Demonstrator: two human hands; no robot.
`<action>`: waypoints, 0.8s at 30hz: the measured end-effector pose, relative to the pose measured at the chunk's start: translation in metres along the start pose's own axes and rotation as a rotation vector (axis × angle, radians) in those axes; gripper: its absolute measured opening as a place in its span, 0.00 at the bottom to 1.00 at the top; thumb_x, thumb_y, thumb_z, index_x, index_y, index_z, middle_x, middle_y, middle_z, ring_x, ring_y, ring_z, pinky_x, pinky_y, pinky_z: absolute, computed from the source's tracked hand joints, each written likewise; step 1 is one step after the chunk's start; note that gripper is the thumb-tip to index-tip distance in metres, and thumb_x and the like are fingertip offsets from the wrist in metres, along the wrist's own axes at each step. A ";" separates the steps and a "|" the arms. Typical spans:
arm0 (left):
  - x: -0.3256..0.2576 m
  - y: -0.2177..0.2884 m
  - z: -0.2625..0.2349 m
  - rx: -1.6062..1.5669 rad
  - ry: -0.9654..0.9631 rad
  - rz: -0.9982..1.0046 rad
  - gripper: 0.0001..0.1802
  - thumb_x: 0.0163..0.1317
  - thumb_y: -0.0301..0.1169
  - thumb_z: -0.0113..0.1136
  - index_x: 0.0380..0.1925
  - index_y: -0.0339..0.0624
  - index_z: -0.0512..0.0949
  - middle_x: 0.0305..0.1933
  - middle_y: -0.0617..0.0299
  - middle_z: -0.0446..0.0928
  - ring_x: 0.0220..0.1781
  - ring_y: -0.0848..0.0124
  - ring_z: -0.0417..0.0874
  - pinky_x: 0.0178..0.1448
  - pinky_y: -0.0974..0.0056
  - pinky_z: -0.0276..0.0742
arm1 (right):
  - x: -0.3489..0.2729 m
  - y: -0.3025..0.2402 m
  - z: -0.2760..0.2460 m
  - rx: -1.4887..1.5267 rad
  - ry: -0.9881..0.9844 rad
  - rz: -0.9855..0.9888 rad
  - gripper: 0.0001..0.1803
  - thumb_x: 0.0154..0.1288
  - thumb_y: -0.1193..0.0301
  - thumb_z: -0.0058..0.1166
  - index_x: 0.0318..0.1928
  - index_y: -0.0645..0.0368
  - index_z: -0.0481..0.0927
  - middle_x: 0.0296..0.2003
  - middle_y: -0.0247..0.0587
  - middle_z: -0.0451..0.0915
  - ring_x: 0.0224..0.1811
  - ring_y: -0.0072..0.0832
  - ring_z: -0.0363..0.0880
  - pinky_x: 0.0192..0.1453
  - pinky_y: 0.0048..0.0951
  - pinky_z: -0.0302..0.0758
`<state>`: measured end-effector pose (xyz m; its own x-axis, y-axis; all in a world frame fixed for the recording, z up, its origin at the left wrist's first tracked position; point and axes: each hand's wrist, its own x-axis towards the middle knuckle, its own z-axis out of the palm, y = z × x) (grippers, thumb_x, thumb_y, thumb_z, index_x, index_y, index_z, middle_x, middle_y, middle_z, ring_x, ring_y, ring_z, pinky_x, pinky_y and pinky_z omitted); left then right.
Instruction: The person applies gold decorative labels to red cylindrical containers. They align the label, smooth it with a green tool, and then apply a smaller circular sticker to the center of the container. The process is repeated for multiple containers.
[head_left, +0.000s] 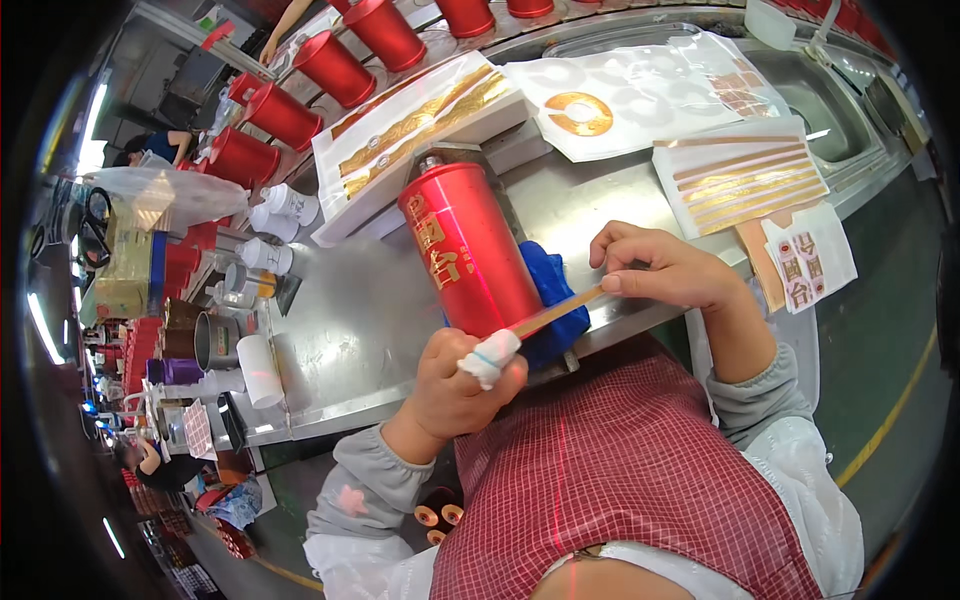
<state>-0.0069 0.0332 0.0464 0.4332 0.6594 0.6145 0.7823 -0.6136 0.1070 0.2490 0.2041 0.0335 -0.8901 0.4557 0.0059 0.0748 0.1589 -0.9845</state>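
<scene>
A red bottle [469, 245] with gold characters lies tilted over the steel table, its neck pointing away from me and its base toward me. A narrow gold strip [560, 312] stretches from the bottle's base edge out to the right. My left hand [452, 390] is closed at the base, at the strip's left end; one finger is wrapped in white with a blue band. At the strip's other end, my right hand [665, 272] pinches it between thumb and finger. A blue cloth [552, 300] is bunched beside and under the bottle.
Sheets of gold strips [745, 178] and a small decal sheet [810, 257] lie at right. Behind are a large decal sheet [640, 95] and a white box [425, 140]. More red bottles [335, 68] line the back. A paper roll [260, 371] stands left; a sink [825, 115] is far right.
</scene>
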 end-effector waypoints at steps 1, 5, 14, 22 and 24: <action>0.008 -0.003 0.001 0.027 -0.019 0.072 0.13 0.33 0.26 0.67 0.25 0.51 0.81 0.44 0.67 0.75 0.33 0.68 0.72 0.32 0.62 0.68 | 0.001 0.000 0.001 0.005 0.005 0.012 0.13 0.66 0.64 0.58 0.36 0.64 0.79 0.41 0.36 0.73 0.43 0.25 0.69 0.48 0.25 0.68; 0.014 -0.005 -0.002 0.036 -0.013 0.130 0.16 0.33 0.27 0.68 0.28 0.52 0.81 0.40 0.68 0.75 0.34 0.69 0.73 0.33 0.64 0.69 | 0.002 -0.002 0.001 0.027 0.014 0.012 0.14 0.67 0.63 0.58 0.35 0.64 0.79 0.41 0.36 0.73 0.42 0.24 0.69 0.47 0.25 0.68; 0.014 -0.003 -0.003 0.078 -0.054 0.112 0.16 0.36 0.29 0.64 0.31 0.53 0.82 0.49 0.68 0.73 0.35 0.68 0.73 0.36 0.62 0.71 | 0.006 -0.001 0.002 0.014 -0.034 0.004 0.13 0.67 0.64 0.57 0.36 0.64 0.80 0.41 0.36 0.72 0.42 0.24 0.69 0.47 0.25 0.68; -0.011 -0.001 -0.006 -0.028 -0.051 -0.046 0.16 0.32 0.28 0.65 0.28 0.49 0.82 0.43 0.65 0.75 0.34 0.65 0.73 0.34 0.62 0.69 | 0.014 0.002 0.010 0.005 -0.050 -0.028 0.15 0.66 0.62 0.59 0.36 0.64 0.79 0.42 0.38 0.73 0.43 0.25 0.70 0.48 0.26 0.69; -0.012 -0.001 -0.007 0.007 -0.076 -0.029 0.16 0.31 0.27 0.66 0.28 0.48 0.82 0.44 0.65 0.75 0.34 0.65 0.73 0.34 0.62 0.69 | 0.017 0.004 0.011 0.021 -0.077 -0.011 0.16 0.67 0.62 0.59 0.35 0.64 0.79 0.43 0.38 0.73 0.43 0.25 0.70 0.48 0.26 0.69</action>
<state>-0.0163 0.0228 0.0447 0.4424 0.7082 0.5502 0.7983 -0.5905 0.1183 0.2292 0.2027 0.0280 -0.9230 0.3849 0.0044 0.0556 0.1446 -0.9879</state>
